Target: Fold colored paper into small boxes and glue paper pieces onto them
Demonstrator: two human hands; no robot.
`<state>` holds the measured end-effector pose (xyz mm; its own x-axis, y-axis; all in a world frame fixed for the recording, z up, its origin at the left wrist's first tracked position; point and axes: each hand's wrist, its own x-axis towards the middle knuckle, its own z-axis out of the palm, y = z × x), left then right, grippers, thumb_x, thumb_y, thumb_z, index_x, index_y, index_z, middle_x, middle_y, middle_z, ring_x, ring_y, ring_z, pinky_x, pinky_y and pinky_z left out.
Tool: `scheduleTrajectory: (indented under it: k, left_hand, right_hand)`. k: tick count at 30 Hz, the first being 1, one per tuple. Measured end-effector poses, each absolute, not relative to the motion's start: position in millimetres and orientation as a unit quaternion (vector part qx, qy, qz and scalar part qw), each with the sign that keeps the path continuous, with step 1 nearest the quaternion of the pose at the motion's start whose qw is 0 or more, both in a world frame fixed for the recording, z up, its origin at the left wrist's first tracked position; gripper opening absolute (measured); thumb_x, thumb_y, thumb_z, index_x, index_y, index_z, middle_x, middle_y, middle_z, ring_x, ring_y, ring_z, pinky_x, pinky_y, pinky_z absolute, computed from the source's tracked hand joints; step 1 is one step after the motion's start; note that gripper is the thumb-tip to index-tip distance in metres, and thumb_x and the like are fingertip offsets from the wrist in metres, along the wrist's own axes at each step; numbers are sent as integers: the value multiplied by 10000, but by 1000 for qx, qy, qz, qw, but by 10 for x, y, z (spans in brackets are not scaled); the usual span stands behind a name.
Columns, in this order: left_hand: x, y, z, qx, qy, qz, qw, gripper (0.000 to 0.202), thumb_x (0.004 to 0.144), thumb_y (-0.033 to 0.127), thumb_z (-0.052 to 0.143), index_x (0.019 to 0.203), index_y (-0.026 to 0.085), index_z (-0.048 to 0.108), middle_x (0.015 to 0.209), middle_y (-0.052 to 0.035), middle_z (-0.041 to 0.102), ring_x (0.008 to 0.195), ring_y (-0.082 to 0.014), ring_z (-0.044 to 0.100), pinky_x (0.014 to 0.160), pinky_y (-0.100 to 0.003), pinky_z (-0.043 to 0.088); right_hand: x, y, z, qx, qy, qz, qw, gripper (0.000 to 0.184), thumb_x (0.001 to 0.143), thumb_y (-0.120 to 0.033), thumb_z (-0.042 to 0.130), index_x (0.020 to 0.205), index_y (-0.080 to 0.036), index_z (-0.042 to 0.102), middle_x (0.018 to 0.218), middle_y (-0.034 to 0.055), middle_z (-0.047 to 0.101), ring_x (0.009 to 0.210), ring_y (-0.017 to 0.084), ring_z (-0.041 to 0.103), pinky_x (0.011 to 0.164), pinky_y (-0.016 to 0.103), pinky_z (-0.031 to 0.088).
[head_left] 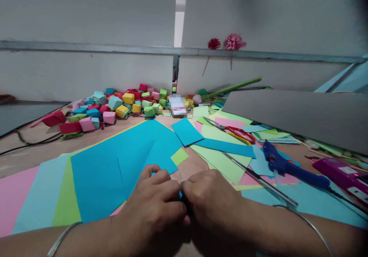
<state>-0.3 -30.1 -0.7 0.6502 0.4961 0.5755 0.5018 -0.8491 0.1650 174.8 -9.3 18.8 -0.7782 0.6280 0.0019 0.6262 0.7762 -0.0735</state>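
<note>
Close together at the front of the table, my left hand (161, 201) and my right hand (211, 195) are both closed, fingers curled. Between them shows a small bit of blue paper (181, 194), mostly covered by the fingers, so its shape cannot be made out. Just beyond my left hand lies a large blue sheet (100, 180) over pink, light blue and green sheets. A blue square of paper (187, 132), a blue strip (224, 146) and a small green piece (179, 156) lie past my knuckles.
Many small folded paper boxes (115, 102) are heaped at the back left. On the right lie red-handled scissors (240, 133), a metal-coloured rod (264, 182), a blue glue gun (293, 168) with a cord, and a purple box (339, 174). Paper flowers (235, 42) hang on the rail.
</note>
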Motion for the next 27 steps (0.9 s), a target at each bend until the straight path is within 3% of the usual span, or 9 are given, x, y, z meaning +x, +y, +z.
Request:
scheduleTrajectory:
  k: [4,8,13,18,23,27]
  left_hand:
    - [12,-290,-39,-899,-295,-323,22,333,927,290,523,610,196,555,615,19,541,641,-156,416,736,-390,272]
    - [-18,-270,-2,-908,-290,-295,66,343,939,271,510,606,188,527,618,19,526,637,-160,421,791,-411,290]
    - [-63,-233,24,-911,-293,-283,67,336,943,284,517,620,197,552,644,16,547,666,-174,425,818,-408,302]
    - [-70,-208,13,-913,-286,-285,50,345,936,290,533,607,187,537,620,19,522,658,-165,415,800,-400,306]
    - [-51,-213,24,-912,-261,-313,44,284,948,262,505,692,177,591,610,12,513,649,-167,400,764,-395,307]
    - [-60,-211,47,-913,-260,-312,48,311,967,172,425,716,176,610,609,5,526,640,-165,406,768,-399,309]
  right_hand:
    - [1719,-84,219,-349,-935,46,-42,63,752,-178,618,720,-132,647,687,85,696,591,186,580,489,298,222]
    - [1746,-77,204,-380,-923,62,-8,101,789,-116,558,746,-149,642,710,72,696,649,197,620,523,294,277]
    - [1794,-73,204,-434,-895,101,1,176,797,-149,570,963,-167,626,808,69,724,660,207,656,497,276,279]
    - [1781,-39,245,-412,-903,118,-20,194,771,-96,538,907,-176,650,798,73,734,663,223,672,491,292,241]
    - [1759,-19,289,-434,-883,165,-69,78,752,-191,591,758,-163,664,756,93,733,631,220,657,485,296,220]
    - [1797,24,342,-423,-885,192,-24,170,826,-155,513,881,-183,671,830,71,733,703,195,660,532,269,300]
